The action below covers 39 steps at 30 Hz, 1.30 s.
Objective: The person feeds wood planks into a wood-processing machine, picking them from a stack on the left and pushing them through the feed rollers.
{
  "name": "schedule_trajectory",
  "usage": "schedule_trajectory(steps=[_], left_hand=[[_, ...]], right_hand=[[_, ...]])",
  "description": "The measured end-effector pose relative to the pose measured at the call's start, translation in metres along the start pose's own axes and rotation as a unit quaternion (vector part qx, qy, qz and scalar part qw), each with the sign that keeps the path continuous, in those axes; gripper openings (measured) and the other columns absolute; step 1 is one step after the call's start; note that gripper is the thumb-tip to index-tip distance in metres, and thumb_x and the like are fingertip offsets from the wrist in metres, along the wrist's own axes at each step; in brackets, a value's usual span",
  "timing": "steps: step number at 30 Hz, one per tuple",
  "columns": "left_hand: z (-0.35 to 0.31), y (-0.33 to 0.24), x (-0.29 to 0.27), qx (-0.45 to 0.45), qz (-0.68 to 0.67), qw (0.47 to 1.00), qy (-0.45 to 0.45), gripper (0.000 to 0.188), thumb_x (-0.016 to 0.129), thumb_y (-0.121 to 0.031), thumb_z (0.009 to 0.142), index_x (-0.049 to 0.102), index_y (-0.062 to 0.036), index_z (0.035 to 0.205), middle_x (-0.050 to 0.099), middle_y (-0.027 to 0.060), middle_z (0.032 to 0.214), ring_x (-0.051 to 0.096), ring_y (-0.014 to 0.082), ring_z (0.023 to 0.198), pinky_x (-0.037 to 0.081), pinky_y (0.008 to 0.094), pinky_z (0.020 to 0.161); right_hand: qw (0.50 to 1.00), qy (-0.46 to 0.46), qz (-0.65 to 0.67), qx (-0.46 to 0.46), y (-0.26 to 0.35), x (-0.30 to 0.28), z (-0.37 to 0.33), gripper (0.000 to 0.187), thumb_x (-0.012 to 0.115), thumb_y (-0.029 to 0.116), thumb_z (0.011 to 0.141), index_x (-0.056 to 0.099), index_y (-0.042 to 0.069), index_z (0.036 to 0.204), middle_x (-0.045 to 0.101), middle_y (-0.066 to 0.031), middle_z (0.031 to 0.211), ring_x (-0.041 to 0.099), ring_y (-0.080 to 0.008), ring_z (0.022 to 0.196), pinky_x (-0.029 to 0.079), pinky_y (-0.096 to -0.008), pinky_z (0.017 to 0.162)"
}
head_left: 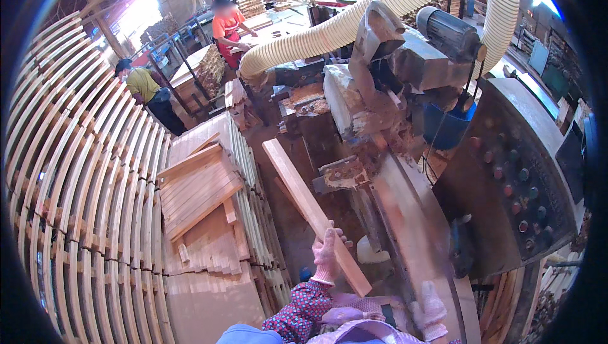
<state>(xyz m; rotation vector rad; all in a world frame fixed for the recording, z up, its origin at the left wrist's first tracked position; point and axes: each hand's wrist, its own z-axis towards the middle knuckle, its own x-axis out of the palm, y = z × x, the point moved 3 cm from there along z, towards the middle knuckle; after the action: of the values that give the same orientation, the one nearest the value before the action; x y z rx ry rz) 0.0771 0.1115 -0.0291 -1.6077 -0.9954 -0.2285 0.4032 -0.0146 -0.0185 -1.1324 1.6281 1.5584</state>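
My left hand (325, 254), in a pale pink glove, is closed around a long, squared wooden board (303, 200). The board slants from the upper left down toward my body, apart from the machine. Low on the right, my gloved right hand (433, 313) rests at the near end of the machine's long bed (415, 236). Its fingers look stretched forward and pressed to the surface, with slight blur. Nothing shows gripped in it. The bed's surface is smeared by motion, so I cannot tell whether a piece lies on it.
A woodworking machine with a motor (448, 32) and ribbed hose (329, 31) stands ahead. A button panel (516, 179) is at right, a blue bucket (448, 122) behind the bed. Stacked boards (202, 186) and slatted wood (88, 173) fill the left. Two people work farther back.
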Motion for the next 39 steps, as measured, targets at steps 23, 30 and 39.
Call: schedule_trajectory(steps=[23,30,39], left_hand=[[0.035,0.021,-0.047,0.157,0.425,0.888,0.074,0.046,0.064,-0.012,0.094,0.049,-0.0031,0.137,0.061,0.0107,0.123,0.059,0.0205,0.112,0.048,0.0337,0.098],[0.217,-0.172,-0.292,0.063,0.240,0.885,-0.394,0.070,0.052,-0.043,0.097,0.032,-0.0057,0.153,0.045,0.0204,0.147,0.047,0.0308,0.132,0.039,0.0411,0.109],[0.302,-0.230,-0.354,-0.061,0.098,0.875,-0.471,0.091,0.051,-0.065,0.090,0.030,-0.0059,0.155,0.026,0.0170,0.162,0.033,0.0330,0.145,0.024,0.0430,0.118]], right_hand=[[0.986,0.058,0.136,-0.082,0.075,0.032,0.084,0.083,0.070,0.017,0.081,0.031,-0.003,0.152,0.043,-0.0282,0.148,0.047,-0.0362,0.136,0.039,-0.0388,0.112],[0.979,-0.109,-0.142,-0.101,-0.076,0.051,0.045,0.066,0.064,0.015,0.089,0.040,-0.003,0.147,0.041,-0.0290,0.150,0.044,-0.0446,0.135,0.034,-0.0488,0.115],[0.958,-0.106,-0.245,-0.101,-0.024,0.060,0.311,0.064,0.055,0.013,0.091,0.038,0.013,0.153,0.038,-0.0132,0.156,0.035,-0.0394,0.142,0.023,-0.0477,0.121]])
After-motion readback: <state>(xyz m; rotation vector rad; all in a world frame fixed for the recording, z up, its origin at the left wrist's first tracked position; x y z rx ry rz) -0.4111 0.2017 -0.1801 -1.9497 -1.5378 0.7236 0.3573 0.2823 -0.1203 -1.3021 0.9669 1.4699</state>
